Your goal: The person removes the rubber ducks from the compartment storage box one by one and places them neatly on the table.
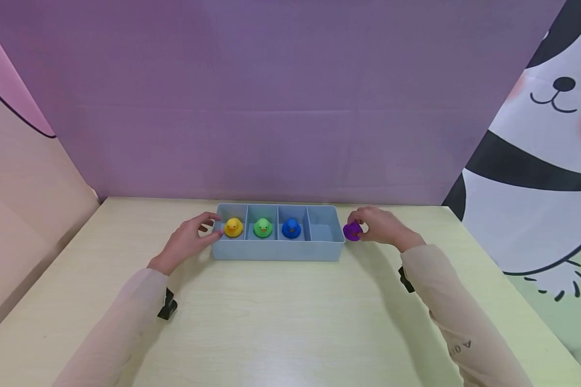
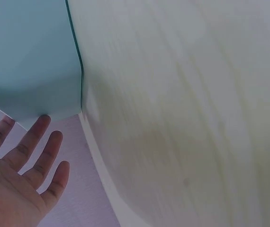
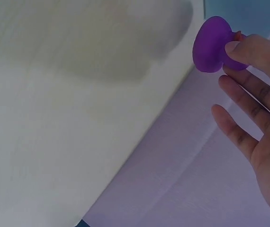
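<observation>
A light blue box (image 1: 278,251) with a row of compartments stands on the table. From left to right it holds a yellow duck (image 1: 233,228), a green duck (image 1: 263,228) and a blue duck (image 1: 291,229); the rightmost compartment is bare. My left hand (image 1: 189,242) is at the box's left end, thumb and fingers apart. In the left wrist view its spread fingertips (image 2: 44,120) are right at the box's end wall. My right hand (image 1: 382,227) pinches a purple toy duck (image 3: 214,46) between thumb and fingers, just outside the box's right end.
The pale wooden table (image 1: 271,322) stretches in front of the box. Behind it rises a purple backdrop (image 1: 271,107), close to the box's far side. A panda picture (image 1: 537,161) covers the right wall.
</observation>
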Demonstrator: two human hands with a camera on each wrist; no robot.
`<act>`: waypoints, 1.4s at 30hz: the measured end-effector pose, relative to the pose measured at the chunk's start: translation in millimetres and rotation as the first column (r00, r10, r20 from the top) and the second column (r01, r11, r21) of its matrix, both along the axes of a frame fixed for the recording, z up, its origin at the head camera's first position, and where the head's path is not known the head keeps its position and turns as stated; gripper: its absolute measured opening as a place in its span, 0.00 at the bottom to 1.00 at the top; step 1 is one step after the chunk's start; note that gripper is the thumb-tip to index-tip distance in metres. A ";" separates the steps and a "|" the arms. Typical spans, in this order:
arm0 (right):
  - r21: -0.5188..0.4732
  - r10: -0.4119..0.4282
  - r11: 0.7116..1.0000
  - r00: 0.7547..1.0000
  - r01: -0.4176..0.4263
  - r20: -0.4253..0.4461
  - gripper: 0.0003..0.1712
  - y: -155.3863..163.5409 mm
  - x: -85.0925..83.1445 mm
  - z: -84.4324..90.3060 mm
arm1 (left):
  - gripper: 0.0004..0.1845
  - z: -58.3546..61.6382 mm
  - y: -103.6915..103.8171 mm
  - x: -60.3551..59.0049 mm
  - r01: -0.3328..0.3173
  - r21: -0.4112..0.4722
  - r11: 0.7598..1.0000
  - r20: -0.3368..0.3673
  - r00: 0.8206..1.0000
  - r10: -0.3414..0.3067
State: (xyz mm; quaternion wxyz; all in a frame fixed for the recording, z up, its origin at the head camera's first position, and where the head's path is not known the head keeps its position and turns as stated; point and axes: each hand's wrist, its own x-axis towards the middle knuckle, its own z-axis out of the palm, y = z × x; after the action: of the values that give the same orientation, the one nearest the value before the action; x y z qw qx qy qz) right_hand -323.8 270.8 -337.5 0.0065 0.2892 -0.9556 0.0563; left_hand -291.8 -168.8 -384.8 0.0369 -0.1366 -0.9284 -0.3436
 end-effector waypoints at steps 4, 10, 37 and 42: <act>0.000 -0.003 1.000 1.000 0.003 0.009 0.16 1.6 2.3 -5.7 | 0.23 0.3 0.6 0.0 -0.002 0.001 1.000 0.004 1.000 0.002; -0.001 -0.014 1.000 0.999 0.014 0.034 0.15 3.8 3.0 -15.4 | 0.24 -0.3 0.3 -0.4 -0.006 -0.002 1.000 0.013 1.000 0.006; -0.009 -0.016 1.000 0.999 0.017 0.045 0.20 6.7 3.7 -12.2 | 0.23 -1.1 0.6 -0.9 -0.007 -0.006 1.000 0.033 0.999 0.008; -0.010 -0.002 1.000 1.000 0.002 0.024 0.21 4.8 2.9 -3.6 | 0.23 -0.3 0.7 -0.3 -0.002 -0.003 1.000 0.023 1.000 0.002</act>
State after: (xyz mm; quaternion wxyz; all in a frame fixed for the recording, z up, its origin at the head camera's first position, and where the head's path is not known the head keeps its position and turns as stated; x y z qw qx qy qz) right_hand -320.9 275.7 -341.2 -0.0037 0.2875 -0.9556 0.0645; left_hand -292.1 -168.0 -385.1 0.0263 -0.1317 -0.9295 -0.3436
